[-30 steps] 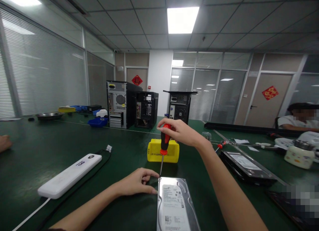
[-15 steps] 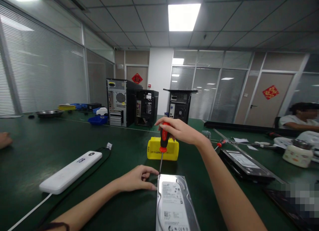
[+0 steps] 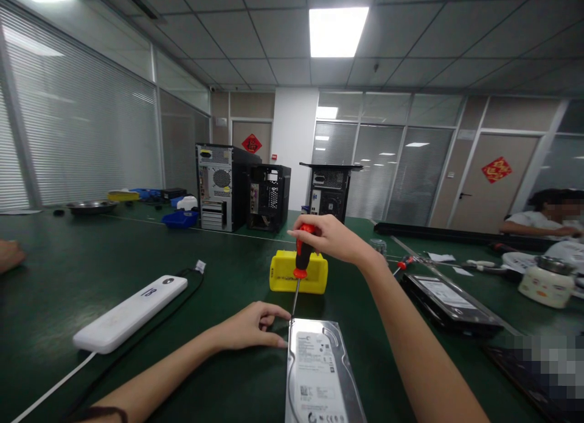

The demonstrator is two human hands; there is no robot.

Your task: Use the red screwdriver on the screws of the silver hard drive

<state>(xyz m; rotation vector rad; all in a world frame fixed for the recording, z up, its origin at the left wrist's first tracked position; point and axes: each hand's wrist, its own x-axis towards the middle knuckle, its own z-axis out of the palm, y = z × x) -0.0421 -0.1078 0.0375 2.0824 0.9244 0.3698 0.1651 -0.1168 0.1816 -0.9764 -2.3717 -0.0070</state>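
A silver hard drive with a white label lies on the table in front of me. My left hand rests at its left side, thumb and index finger apart, their tips touching the drive's edge near the far left corner. My right hand is closed around the red and black handle of a screwdriver. The shaft slants down, its tip at the drive's far left corner beside my left index fingertip. Just behind the screwdriver stands a yellow plastic bin, with small dark pieces visible in it.
To the left lies a white power strip with cables. Computer cases stand at the back near a blue bin. On the right are stacked hard drives, a jar and tools. Another person's hand shows at far left; someone sits far right.
My right hand has shifted slightly right and turned its grip on the screwdriver, whose handle leans a little more to the right. My left hand and the hard drive stay put.
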